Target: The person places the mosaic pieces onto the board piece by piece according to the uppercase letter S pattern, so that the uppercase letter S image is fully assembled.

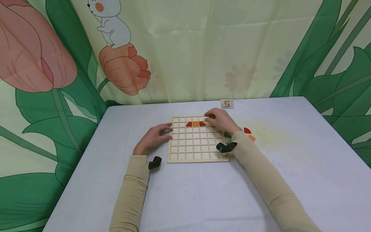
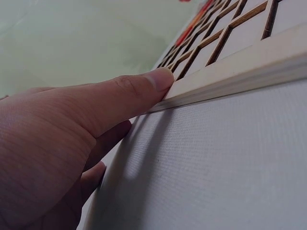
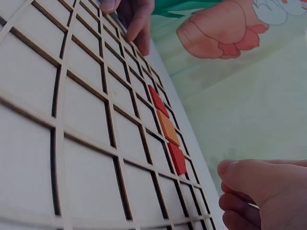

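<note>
A wooden grid board (image 1: 198, 160) lies flat on the table. In one row near its far edge sit a red rounded piece (image 1: 189, 124), an orange square piece (image 1: 195, 123) and a second red rounded piece (image 1: 202, 123). My left hand (image 1: 156, 137) rests at the board's left edge, the thumb (image 2: 156, 81) touching the frame while the other fingers hang lower beside it. Over the far right part of the board is my right hand (image 1: 221, 120), its fingers loosely curled near the second red piece. No piece shows between the right thumb and fingers (image 3: 240, 203).
Right of the board lie a loose red piece (image 1: 247, 130) and an orange piece (image 1: 252, 138). Green pieces (image 1: 227, 134) are partly hidden by the right wrist. A small patterned card (image 1: 227, 103) lies by the table's far edge, before a printed curtain (image 1: 185, 64).
</note>
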The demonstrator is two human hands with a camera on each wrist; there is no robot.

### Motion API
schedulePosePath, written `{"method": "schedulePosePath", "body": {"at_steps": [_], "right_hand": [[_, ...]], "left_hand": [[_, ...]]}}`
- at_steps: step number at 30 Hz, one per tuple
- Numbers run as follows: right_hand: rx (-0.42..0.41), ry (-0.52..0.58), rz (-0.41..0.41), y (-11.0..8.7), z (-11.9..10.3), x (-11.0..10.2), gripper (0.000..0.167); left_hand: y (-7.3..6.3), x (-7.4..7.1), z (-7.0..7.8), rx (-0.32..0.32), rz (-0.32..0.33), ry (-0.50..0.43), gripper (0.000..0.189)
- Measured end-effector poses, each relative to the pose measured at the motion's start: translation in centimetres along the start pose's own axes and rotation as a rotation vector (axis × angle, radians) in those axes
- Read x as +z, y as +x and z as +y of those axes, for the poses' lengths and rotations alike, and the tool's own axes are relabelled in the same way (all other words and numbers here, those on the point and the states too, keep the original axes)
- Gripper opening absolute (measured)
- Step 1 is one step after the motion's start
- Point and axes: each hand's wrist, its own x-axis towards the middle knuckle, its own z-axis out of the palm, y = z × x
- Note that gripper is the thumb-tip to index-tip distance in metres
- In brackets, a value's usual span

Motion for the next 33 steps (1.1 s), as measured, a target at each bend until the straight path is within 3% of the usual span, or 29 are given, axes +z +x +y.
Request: {"method": "schedulePosePath", "body": {"at_steps": [5,15,23,29,33], "right_hand": [[0.067,-0.014,-0.014,-1.8,1.5,-1.6,0.034],[0.187,-0.060,-0.131,-6.2,4.5,-5.5,0.038],[0.141,-0.089,-0.204,-8.9,5.8,-7.0,0.036],[0.038,-0.130,-0.253,-9.3,5.9,-7.0,0.036],[0.033,-0.141,-0.262,-9.2,5.9,-6.8,0.032]], "left_hand": [[0.0,0.0,0.0,-0.002,0.002,0.000,0.034],[-0.1,0.0,0.0,-0.006,0.002,0.004,0.033],[0.1,0.1,0.1,-0.004,-0.005,0.004,0.034],[0.0,0.1,0.2,-0.013,-0.005,-0.001,0.034],[0.0,0.1,0.1,-0.020,-0.004,-0.010,0.034]]}}
